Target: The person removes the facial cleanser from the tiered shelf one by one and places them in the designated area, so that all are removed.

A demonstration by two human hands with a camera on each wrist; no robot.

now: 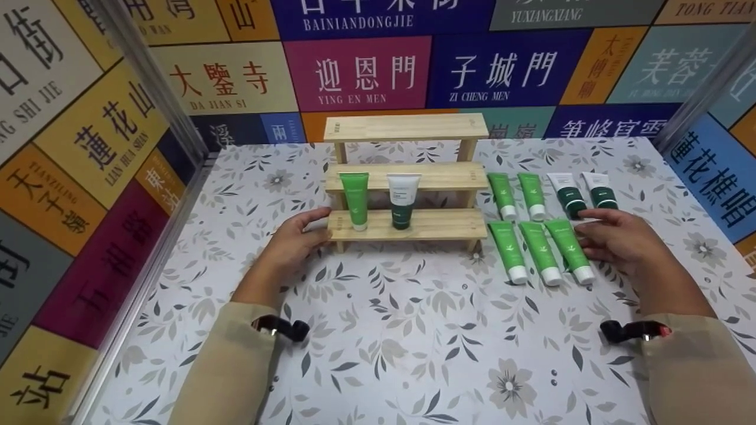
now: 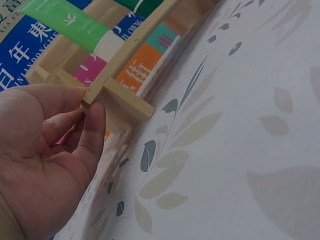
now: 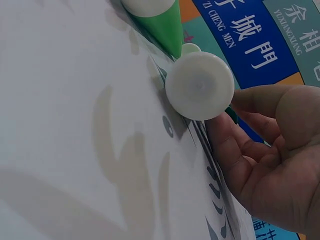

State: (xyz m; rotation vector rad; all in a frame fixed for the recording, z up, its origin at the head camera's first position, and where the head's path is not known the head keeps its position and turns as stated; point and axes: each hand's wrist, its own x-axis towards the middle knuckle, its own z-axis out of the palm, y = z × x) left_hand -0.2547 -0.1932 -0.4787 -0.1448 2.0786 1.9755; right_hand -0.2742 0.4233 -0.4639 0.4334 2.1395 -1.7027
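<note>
My left hand point(image 1: 297, 237) pinches the left end of the lowest step of a three-tier wooden display stand point(image 1: 425, 228). In the left wrist view, thumb and fingers meet around the plank end point(image 2: 116, 75). On that step a green squeeze tube point(image 1: 355, 198) and a white and dark-green tube point(image 1: 403, 198) stand on their caps. My right hand point(image 1: 620, 239) holds the rightmost front green tube point(image 1: 568, 245) by its right edge. The tube's white cap point(image 3: 200, 86) faces the right wrist camera and partly hides the grip.
Beside the held tube lie two green tubes point(image 1: 541, 251). Behind them are two more green tubes point(image 1: 531, 192) and two white and dark-green tubes point(image 1: 566, 192). A floral cloth point(image 1: 413, 330) covers the table; printed panels point(image 1: 360, 74) enclose its back and sides.
</note>
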